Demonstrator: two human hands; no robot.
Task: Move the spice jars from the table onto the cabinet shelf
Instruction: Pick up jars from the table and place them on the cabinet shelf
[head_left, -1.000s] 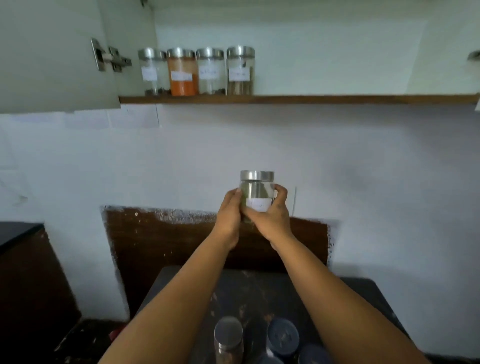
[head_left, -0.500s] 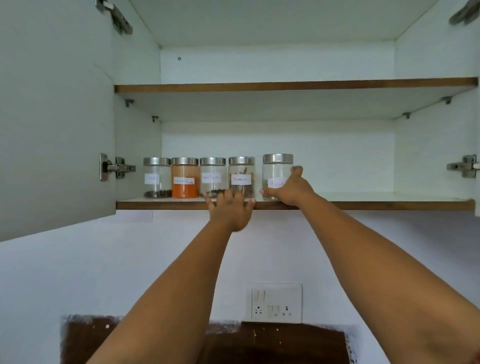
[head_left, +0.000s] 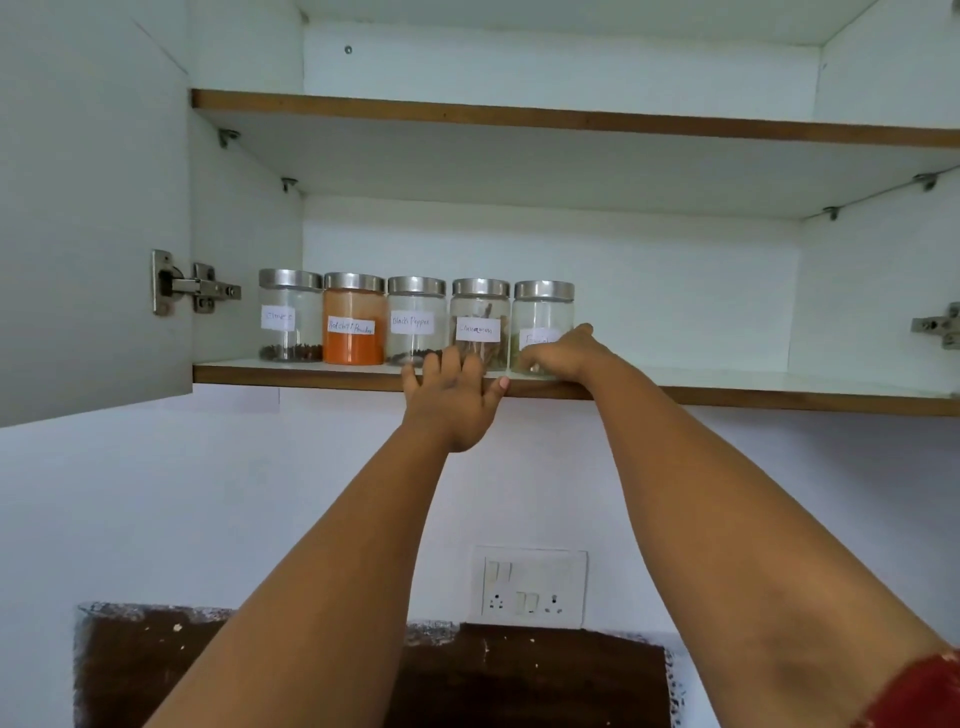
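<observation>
Several glass spice jars with steel lids stand in a row on the lower cabinet shelf (head_left: 779, 395): cloves (head_left: 290, 314), red chilli powder (head_left: 354, 319), black pepper (head_left: 415, 319), cinnamon (head_left: 480, 312) and a fifth jar (head_left: 543, 317) at the right end. My right hand (head_left: 563, 353) is wrapped around the lower part of that fifth jar, covering half its label. My left hand (head_left: 454, 395) rests with fingers spread on the shelf's front edge, just below the black pepper and cinnamon jars, holding nothing.
The cabinet door (head_left: 88, 218) hangs open at the left with its hinge (head_left: 192, 286) showing. An upper shelf (head_left: 571, 119) lies above. The lower shelf is bare to the right of the jars. A switch plate (head_left: 530, 587) sits on the wall below.
The fifth jar, carried up from the table a second ago, has slid left against the cinnamon jar. My right hand stays on it; my left hand stays at the shelf edge.
</observation>
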